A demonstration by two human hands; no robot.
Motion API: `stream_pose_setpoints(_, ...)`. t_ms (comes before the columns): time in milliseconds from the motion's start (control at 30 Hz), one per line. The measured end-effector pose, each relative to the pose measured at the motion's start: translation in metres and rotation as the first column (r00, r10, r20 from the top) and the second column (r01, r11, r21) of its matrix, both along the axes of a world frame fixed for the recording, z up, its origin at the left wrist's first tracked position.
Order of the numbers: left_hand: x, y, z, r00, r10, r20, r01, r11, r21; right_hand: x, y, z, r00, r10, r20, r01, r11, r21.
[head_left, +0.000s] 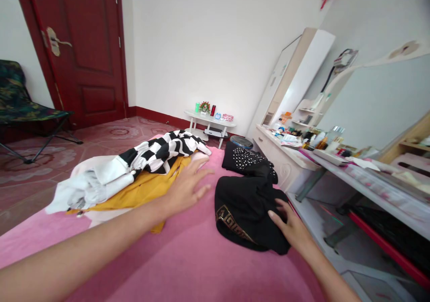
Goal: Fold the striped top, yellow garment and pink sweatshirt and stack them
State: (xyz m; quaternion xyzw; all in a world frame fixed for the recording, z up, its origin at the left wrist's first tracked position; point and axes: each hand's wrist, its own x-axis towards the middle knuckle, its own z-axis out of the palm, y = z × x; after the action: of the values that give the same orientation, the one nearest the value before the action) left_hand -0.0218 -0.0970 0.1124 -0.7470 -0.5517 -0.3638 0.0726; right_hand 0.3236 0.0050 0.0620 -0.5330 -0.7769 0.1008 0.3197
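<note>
My left hand (190, 183) hovers over the pink bedspread (188, 252) with its fingers spread and nothing in them. Just beyond it, to the left, lies a loose heap of clothes. In that heap are a black-and-white checkered garment (161, 152), a white piece of clothing (104, 181) and a mustard-yellow garment (134, 190). My right hand (292, 226) rests at the right edge of a folded black garment (245, 208) with a gold patterned band, thumb and fingers apart. Behind this garment lies a black one with silvery studs (251, 158).
Along the right stand a dressing table (289, 152) crowded with bottles and a large mirror (379, 105). A small white table (210, 119) is against the far wall. At the left are a camouflage folding chair (27, 98) and a dark red door (80, 42).
</note>
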Motion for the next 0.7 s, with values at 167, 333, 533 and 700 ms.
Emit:
stream_pose_setpoints(167,0.086,0.016,0.004,0.975,-0.200,0.100,0.212,0.968,-0.135,-0.038,-0.041,-0.031,0.992,0.064,0.107,-0.063,0.998,-0.010)
stream_pose_setpoints(333,0.108,0.048,-0.001,0.998,-0.023,0.065,0.044,0.937,-0.346,-0.052,-0.069,-0.029,0.993,0.094,0.066,-0.097,0.995,0.035)
stream_pose_setpoints(533,0.075,0.063,-0.036,0.932,-0.003,0.363,0.182,0.869,-0.459,-0.044,-0.062,-0.031,0.985,0.127,-0.113,-0.126,0.992,0.012)
stream_pose_setpoints(700,0.058,0.036,-0.052,0.496,0.067,0.866,0.480,0.810,-0.338,-0.041,-0.066,-0.033,0.937,0.113,-0.330,-0.116,0.993,0.010)
